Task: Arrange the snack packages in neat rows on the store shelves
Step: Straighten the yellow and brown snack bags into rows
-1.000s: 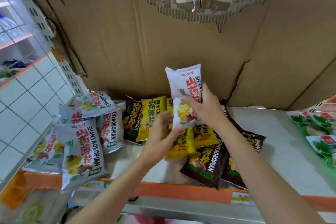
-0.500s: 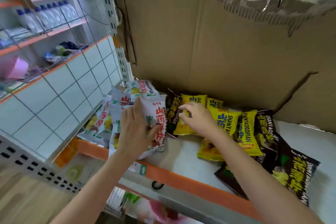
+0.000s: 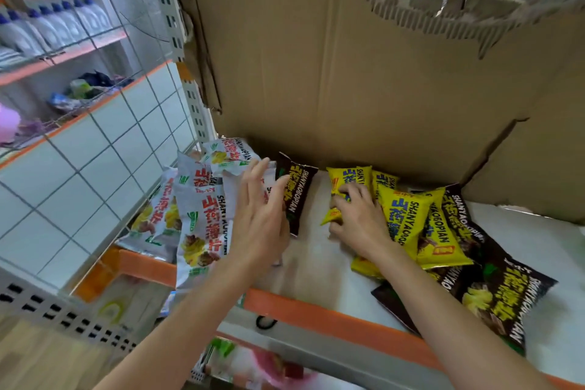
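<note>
**Hands among the snack packs on the shelf**

The left hand (image 3: pixel 259 215) stands with straight, spread fingers against the brown pack (image 3: pixel 296 196), which leans upright just in front of the torn cardboard sheet (image 3: pixel 364 79). Left of that pack, the white packs (image 3: pixel 202 225) lie overlapping at the shelf (image 3: pixel 316 266) end, reaching its orange front edge (image 3: pixel 304 307). Right of the brown pack, past a bare strip of shelf, the right hand (image 3: pixel 357 218) curls its fingers round a yellow pack (image 3: pixel 343 180). More yellow packs (image 3: pixel 408 222) and dark packs (image 3: pixel 493 288) lie beyond it, overlapping.
</note>
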Motion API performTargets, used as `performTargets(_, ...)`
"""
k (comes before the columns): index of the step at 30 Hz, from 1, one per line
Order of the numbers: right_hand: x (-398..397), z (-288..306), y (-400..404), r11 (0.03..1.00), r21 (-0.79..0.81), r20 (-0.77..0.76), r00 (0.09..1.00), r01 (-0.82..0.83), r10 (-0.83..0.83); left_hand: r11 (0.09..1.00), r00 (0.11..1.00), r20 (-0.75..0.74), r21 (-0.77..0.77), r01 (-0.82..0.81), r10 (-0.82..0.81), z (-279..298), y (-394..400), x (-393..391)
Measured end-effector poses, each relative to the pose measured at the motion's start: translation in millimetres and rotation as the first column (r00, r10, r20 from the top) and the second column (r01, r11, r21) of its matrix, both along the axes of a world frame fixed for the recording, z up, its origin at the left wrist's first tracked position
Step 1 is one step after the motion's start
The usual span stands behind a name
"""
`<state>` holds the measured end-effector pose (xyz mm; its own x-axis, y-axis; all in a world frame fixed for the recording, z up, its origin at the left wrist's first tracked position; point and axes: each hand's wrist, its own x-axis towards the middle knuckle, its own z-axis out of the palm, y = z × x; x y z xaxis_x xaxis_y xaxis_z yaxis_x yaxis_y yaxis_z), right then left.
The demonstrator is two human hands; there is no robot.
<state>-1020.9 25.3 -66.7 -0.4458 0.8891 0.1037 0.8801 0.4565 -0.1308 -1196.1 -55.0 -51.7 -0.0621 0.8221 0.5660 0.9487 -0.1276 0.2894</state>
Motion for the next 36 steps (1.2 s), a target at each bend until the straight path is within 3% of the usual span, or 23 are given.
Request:
performTargets(2, 7, 5, 1, 0.999, 0.034, -0.186, 0.983, 0.002, 0.004, 0.99, 0.992, 0.086, -0.107, 0.097, -0.088, 5, 12, 19)
performTargets(5, 24, 21, 1, 0.996, 0.084, -0.383, 0.924, 0.029, 0.005, 0.92, 0.987, 0.151, -0.379, 0.102, -0.048, 4, 45, 39)
performTargets(10, 74, 44, 4, 0.969, 0.174, -0.379, 0.92, 0.175, -0.099, 0.728, 0.975, 0.111, -0.682, -0.066, 0.192, -9, 91, 43)
performTargets(13, 107, 41, 3, 0.952, 0.136, -0.4, 0.894, 0.276, -0.202, 0.723, 0.976, 0.026, -0.677, -0.141, 0.214, -14, 94, 45)
performTargets(16, 136, 36, 1, 0.917, 0.154, -0.427, 0.862, 0.368, -0.274, 0.744, 0.992, 0.021, -0.664, -0.077, 0.121, -13, 93, 49)
performTargets(21, 183, 27, 4, 0.879, 0.022, -0.315, 0.838, 0.476, -0.446, 0.783, 0.971, 0.238, -0.604, 0.146, 0.002, -15, 79, 85)
performTargets(24, 205, 19, -3, 0.825, -0.085, -0.17, 0.808, 0.559, -0.565, 0.799, 0.944, 0.33, -0.571, 0.187, 0.014, -19, 77, 103)
performTargets(27, 215, 18, -18, 0.772, -0.141, -0.149, 0.758, 0.62, -0.635, 0.801, 0.929, 0.369, -0.564, 0.2, 0.027, -22, 78, 115)
performTargets(32, 216, 18, -49, 0.678, -0.148, -0.152, 0.661, 0.72, -0.735, 0.801, 0.935, 0.354, -0.565, 0.197, 0.02, -26, 76, 139)
performTargets(36, 209, 13, -64, 0.753, 0.021, -0.266, 0.73, 0.657, -0.63, 0.807, 0.93, 0.366, -0.559, 0.192, 0.032, -26, 74, 145)
